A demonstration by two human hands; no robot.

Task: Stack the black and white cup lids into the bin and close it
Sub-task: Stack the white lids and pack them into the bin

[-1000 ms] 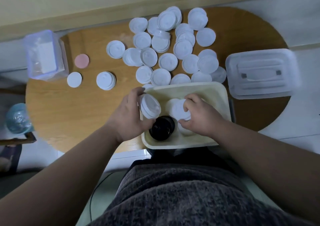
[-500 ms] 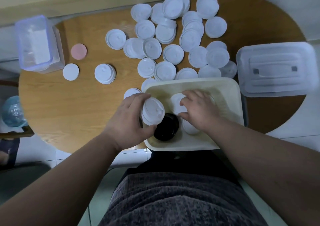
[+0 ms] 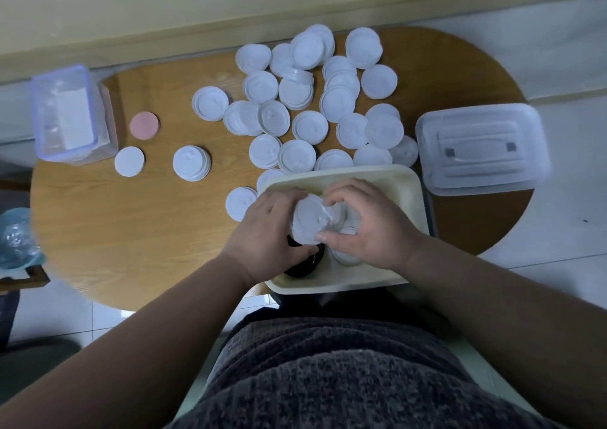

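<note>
Keep left hand (image 3: pixel 262 231) and right hand (image 3: pixel 371 228), both clamped round the stack of round white plastic cup lids (image 3: pixel 307 222) above the cream rectangular plastic bin (image 3: pixel 412 185), level during lowering, or risk toppling it onto the round black lids (image 3: pixel 303 269).

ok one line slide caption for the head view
Left hand and right hand hold a stack of white lids over the cream bin, loose lids scattered on the wooden table.

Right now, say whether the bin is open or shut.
Open. The bin is uncovered; its clear lid lies on the table, while the left hand and right hand hold a white lid stack over it.
</note>
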